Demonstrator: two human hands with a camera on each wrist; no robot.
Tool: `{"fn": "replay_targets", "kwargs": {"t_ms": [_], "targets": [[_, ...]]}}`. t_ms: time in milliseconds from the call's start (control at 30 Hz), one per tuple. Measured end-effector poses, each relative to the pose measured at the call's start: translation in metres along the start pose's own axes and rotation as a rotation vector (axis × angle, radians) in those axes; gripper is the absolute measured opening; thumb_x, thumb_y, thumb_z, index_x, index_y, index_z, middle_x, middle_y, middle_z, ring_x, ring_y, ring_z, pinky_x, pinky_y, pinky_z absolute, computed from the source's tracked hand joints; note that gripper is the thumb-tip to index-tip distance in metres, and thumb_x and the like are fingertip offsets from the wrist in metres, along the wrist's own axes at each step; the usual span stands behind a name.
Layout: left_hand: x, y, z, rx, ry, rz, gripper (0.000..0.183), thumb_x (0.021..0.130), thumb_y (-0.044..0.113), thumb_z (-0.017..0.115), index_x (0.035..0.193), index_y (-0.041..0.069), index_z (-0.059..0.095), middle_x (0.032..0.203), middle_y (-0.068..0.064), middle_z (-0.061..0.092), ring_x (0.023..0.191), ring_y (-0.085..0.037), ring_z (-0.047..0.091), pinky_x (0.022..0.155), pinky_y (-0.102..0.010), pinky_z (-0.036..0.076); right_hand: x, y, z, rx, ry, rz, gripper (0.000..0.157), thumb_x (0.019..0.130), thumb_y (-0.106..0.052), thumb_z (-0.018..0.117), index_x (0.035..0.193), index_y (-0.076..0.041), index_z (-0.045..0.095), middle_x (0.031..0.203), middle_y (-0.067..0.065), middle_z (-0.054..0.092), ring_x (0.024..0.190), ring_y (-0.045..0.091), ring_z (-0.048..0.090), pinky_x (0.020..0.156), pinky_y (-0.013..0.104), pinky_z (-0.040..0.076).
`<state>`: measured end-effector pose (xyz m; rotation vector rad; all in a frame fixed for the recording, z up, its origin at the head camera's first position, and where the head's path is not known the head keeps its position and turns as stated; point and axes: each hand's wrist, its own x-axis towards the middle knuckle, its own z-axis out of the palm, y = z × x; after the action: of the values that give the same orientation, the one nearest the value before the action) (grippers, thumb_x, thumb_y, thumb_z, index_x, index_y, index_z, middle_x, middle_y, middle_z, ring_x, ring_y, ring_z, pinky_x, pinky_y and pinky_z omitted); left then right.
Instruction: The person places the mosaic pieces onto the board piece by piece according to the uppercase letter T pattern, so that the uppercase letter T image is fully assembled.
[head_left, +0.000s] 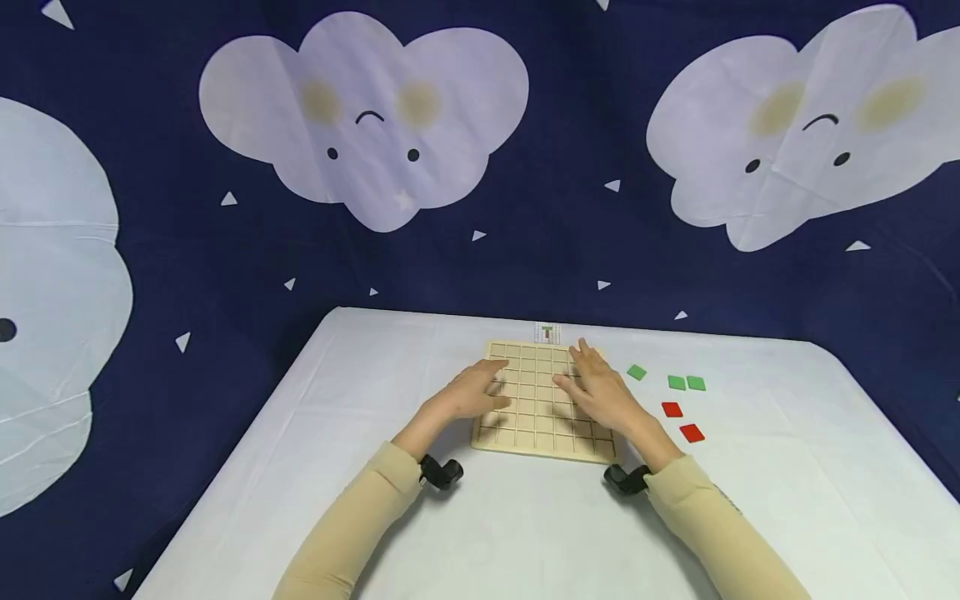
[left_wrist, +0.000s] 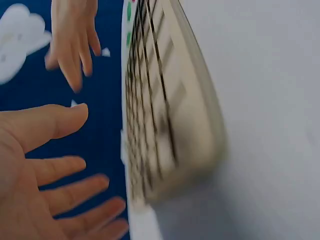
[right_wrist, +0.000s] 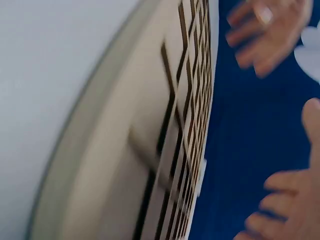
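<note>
A pale wooden grid board [head_left: 534, 417] lies flat on the white table, its square cells marked off by grooves. My left hand [head_left: 472, 390] hovers over the board's left side, fingers and thumb spread and holding nothing. Over the right side is my right hand [head_left: 600, 392], also with fingers apart and nothing in its grasp. Both wrist views show a gap between the fingers and the board [left_wrist: 187, 125]. In the right wrist view the board [right_wrist: 115, 150] fills the middle, with the right fingers [right_wrist: 282, 202] off to its side.
Right of the board lie green square tiles [head_left: 677, 382] and red square tiles [head_left: 692, 433]. A small printed card [head_left: 547, 333] sits behind the board's far edge. Dark blue cloth with clouds [head_left: 570, 267] hangs behind the white table [head_left: 360, 367].
</note>
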<state>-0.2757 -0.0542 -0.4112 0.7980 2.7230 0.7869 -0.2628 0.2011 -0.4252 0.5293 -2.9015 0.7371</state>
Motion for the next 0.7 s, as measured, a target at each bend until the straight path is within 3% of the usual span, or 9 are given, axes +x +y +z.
{"fn": "replay_targets", "kwargs": {"t_ms": [200,400,600,700], "targets": [[-0.011,-0.035,0.006,-0.239,0.060,0.011,0.062,0.085,0.005,0.066,0.140,-0.001,0.040,0.138,-0.018,0.046,0.125,-0.033,0.044,0.107,-0.044,0.037,-0.006,0.031,-0.027,0.149,0.155,-0.034,0.064,0.099,-0.036,0.047,0.146,0.003,0.027,0.154,0.020,0.015,0.136,0.045,0.019,0.107,0.064,0.020],[-0.013,-0.049,0.021,-0.345,0.138,0.027,0.062,0.080,-0.005,0.065,0.138,-0.003,0.042,0.132,-0.016,0.052,0.119,-0.030,0.049,0.105,-0.036,0.040,-0.017,0.073,-0.054,0.248,0.359,-0.001,0.057,0.094,-0.022,0.060,0.137,0.009,0.038,0.144,0.027,0.031,0.127,0.046,0.034,0.102,0.057,0.036],[-0.016,-0.053,0.029,-0.348,0.166,0.030,0.063,0.080,-0.007,0.065,0.138,-0.003,0.042,0.131,-0.015,0.053,0.122,-0.028,0.048,0.106,-0.033,0.039,-0.041,0.111,-0.070,0.348,0.361,0.197,0.064,0.094,-0.030,0.057,0.142,0.005,0.033,0.141,0.029,0.033,0.125,0.049,0.036,0.100,0.057,0.037],[-0.015,-0.055,0.030,-0.358,0.179,0.035,0.063,0.080,-0.007,0.064,0.138,-0.003,0.042,0.131,-0.016,0.053,0.122,-0.029,0.048,0.106,-0.033,0.039,-0.050,0.127,-0.072,0.328,0.357,0.300,0.062,0.095,-0.036,0.055,0.141,0.002,0.037,0.137,0.027,0.042,0.121,0.046,0.043,0.097,0.047,0.045]]}}
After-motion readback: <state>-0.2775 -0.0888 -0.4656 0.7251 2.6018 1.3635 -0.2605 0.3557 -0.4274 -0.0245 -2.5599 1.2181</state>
